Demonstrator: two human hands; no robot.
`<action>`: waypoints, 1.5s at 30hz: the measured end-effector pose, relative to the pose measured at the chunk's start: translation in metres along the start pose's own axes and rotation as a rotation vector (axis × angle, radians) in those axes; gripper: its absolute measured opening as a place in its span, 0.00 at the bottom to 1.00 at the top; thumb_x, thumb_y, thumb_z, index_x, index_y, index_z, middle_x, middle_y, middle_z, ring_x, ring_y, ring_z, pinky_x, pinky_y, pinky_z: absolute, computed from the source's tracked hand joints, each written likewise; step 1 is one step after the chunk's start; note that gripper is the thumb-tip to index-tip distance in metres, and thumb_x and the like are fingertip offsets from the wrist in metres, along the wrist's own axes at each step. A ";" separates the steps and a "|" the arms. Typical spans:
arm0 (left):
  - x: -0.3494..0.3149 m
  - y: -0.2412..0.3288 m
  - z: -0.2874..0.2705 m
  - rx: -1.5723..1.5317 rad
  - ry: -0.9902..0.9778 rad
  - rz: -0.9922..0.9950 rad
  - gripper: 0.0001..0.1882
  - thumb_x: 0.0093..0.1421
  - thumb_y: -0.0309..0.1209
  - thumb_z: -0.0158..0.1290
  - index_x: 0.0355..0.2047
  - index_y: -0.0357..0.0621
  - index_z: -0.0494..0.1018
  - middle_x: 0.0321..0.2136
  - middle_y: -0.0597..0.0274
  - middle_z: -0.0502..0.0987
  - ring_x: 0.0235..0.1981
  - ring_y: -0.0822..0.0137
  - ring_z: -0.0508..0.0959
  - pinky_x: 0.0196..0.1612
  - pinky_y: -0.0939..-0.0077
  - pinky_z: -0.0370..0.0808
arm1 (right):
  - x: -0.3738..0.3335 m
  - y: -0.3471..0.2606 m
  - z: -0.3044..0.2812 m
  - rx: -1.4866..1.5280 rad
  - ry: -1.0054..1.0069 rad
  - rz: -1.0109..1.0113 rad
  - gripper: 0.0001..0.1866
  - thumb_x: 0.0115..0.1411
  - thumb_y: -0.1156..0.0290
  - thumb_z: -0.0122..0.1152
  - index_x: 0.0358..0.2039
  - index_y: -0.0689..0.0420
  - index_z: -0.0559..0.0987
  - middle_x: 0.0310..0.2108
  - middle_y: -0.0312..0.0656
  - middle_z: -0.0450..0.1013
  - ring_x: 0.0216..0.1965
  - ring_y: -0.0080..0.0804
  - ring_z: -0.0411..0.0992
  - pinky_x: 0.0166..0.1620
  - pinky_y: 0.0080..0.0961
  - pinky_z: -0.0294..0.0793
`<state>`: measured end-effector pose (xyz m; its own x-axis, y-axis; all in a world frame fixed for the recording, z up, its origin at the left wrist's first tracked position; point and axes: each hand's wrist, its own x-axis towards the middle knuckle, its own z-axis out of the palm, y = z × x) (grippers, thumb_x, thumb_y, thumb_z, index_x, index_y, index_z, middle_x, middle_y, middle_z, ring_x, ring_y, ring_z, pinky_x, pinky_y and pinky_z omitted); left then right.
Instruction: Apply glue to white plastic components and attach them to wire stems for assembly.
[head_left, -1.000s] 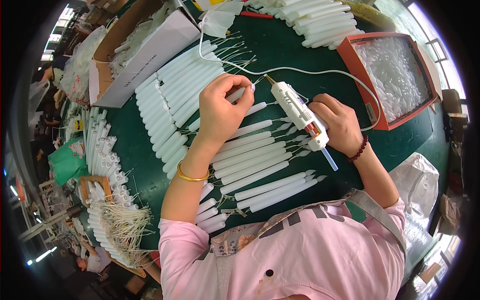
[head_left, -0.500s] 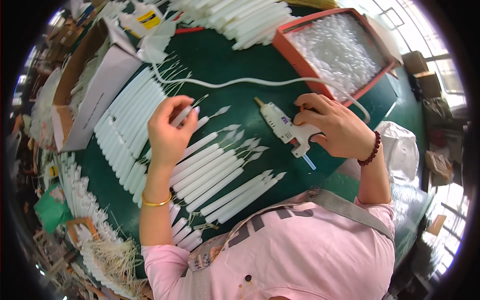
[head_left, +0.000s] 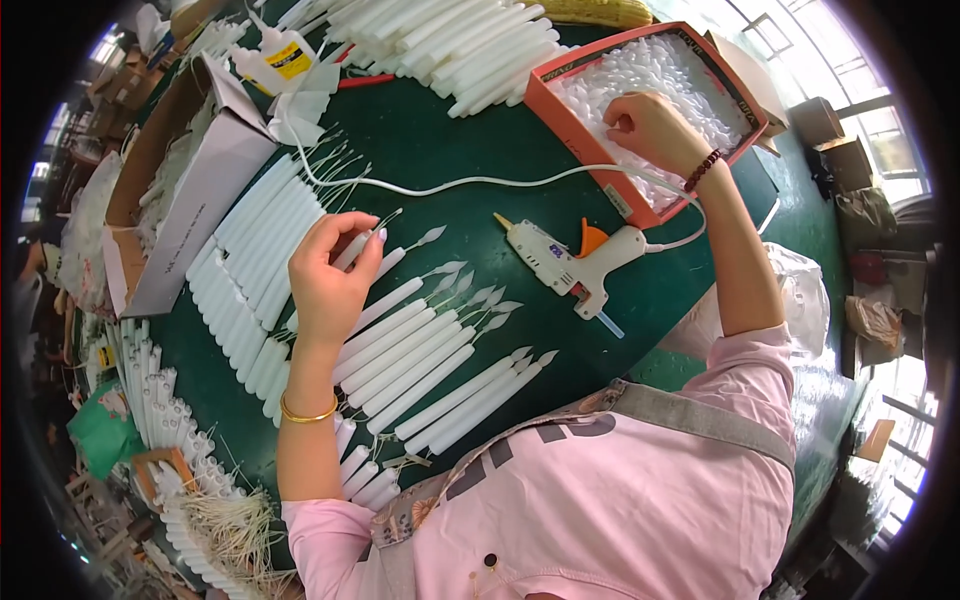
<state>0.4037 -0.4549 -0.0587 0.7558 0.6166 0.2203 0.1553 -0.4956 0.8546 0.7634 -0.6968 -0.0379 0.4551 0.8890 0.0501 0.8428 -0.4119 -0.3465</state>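
My left hand [head_left: 328, 275] is closed around a white taper candle [head_left: 352, 250], with thin wires standing out of its top end. My right hand [head_left: 658, 132] is over the orange-red box [head_left: 565, 135], its fingers curled into a pinch among small translucent white flame-shaped tips [head_left: 690, 75]. Whatever lies between those fingers is too hidden to make out. A white glue gun [head_left: 545, 255] with an orange trigger rests on the green table between my hands, its nozzle toward the far left. Below my left hand, several candles with flame tips [head_left: 415, 350] lie in slanting rows.
Bare-wired candles [head_left: 235, 300] lie side by side at the left, next to an open carton [head_left: 195, 215]. White tubes [head_left: 470, 50] are piled at the back, near a glue bottle [head_left: 280, 55]. A white cord [head_left: 450, 188] runs across the green table [head_left: 450, 145].
My right hand has let go of the glue gun, leaving it on the table, and moved up and away into the box. My left hand still holds the candle in nearly the same place.
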 end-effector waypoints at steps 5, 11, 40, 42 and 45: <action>0.003 0.002 0.001 -0.030 0.021 0.084 0.05 0.59 0.21 0.64 0.36 0.38 0.81 0.30 0.61 0.81 0.30 0.69 0.80 0.36 0.77 0.77 | -0.003 -0.011 -0.009 -0.037 0.127 -0.002 0.09 0.53 0.80 0.62 0.37 0.61 0.79 0.26 0.47 0.74 0.28 0.34 0.73 0.37 0.32 0.76; 0.000 0.008 -0.001 0.030 0.021 0.059 0.03 0.59 0.23 0.64 0.33 0.39 0.81 0.29 0.63 0.80 0.28 0.70 0.79 0.33 0.78 0.75 | -0.028 -0.079 -0.025 0.635 0.233 0.093 0.11 0.65 0.78 0.59 0.46 0.64 0.84 0.36 0.38 0.81 0.31 0.20 0.75 0.38 0.20 0.77; -0.002 0.014 -0.008 -0.024 -0.075 0.050 0.03 0.61 0.22 0.63 0.36 0.36 0.82 0.32 0.64 0.82 0.32 0.74 0.78 0.38 0.80 0.75 | 0.013 -0.205 0.073 1.359 -0.264 0.218 0.15 0.68 0.69 0.66 0.47 0.69 0.83 0.29 0.40 0.80 0.28 0.20 0.78 0.34 0.18 0.81; -0.001 0.014 -0.005 -0.024 -0.066 0.015 0.03 0.61 0.22 0.63 0.36 0.36 0.83 0.33 0.63 0.82 0.32 0.73 0.79 0.38 0.79 0.76 | 0.007 -0.198 0.062 1.113 -0.221 0.142 0.16 0.71 0.74 0.59 0.56 0.63 0.80 0.35 0.39 0.80 0.29 0.20 0.77 0.35 0.19 0.81; 0.000 0.007 -0.004 -0.010 -0.053 0.091 0.04 0.61 0.22 0.62 0.36 0.36 0.84 0.33 0.60 0.83 0.32 0.70 0.80 0.38 0.77 0.77 | -0.026 -0.178 0.037 0.548 0.163 -0.122 0.19 0.66 0.80 0.60 0.57 0.58 0.81 0.42 0.41 0.80 0.36 0.24 0.78 0.39 0.22 0.80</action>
<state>0.4019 -0.4557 -0.0511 0.7994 0.5357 0.2721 0.0784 -0.5421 0.8367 0.5910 -0.6389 -0.0125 0.4389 0.8636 0.2483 0.6398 -0.1063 -0.7612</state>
